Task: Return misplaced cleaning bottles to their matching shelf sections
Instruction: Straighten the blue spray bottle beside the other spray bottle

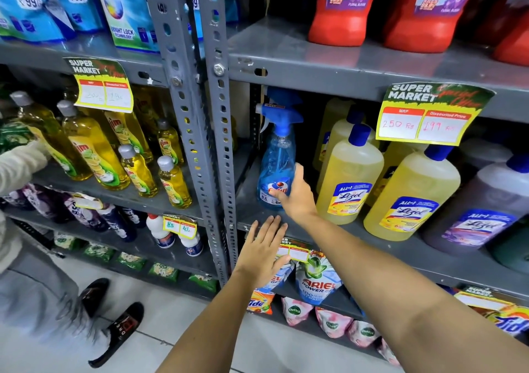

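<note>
A blue spray bottle (277, 155) with a blue trigger head stands upright at the left end of the grey middle shelf (400, 254), beside yellow Lizol bottles (347, 178). My right hand (296, 194) is at its lower right side, thumb and fingers spread and touching the label, not closed around it. My left hand (264, 251) is open, palm flat toward the shelf's front edge just below the bottle, holding nothing.
Grey perforated uprights (211, 132) divide two bays. Yellow dish-soap bottles (94, 155) fill the left bay. Red bottles (343, 9) stand above, detergent pouches (316, 279) below. Another person's sleeve (20, 166) and sandalled feet (114, 321) are at the left.
</note>
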A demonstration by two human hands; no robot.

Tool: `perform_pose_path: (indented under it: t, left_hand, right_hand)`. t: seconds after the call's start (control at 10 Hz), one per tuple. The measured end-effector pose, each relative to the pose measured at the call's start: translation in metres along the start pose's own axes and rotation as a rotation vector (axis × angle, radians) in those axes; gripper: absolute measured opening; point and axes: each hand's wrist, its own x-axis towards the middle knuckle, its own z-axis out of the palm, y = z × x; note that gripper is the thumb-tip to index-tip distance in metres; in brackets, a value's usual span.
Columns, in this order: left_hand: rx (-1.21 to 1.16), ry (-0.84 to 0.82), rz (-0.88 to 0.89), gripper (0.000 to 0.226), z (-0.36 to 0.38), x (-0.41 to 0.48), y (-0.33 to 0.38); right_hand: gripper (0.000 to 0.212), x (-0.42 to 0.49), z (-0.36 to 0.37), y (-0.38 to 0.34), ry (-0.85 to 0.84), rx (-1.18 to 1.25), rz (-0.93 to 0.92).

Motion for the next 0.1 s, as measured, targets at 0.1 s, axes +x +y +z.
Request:
perform_pose_path:
  t: [0.1]
  left_hand:
    - [-0.002,-0.018,-0.012,0.074,-0.0034,-0.0005,-0.0005]
  right_hand:
    - [0.078,-0.0022,0.0,-0.0072,-0.02,0.027,0.012]
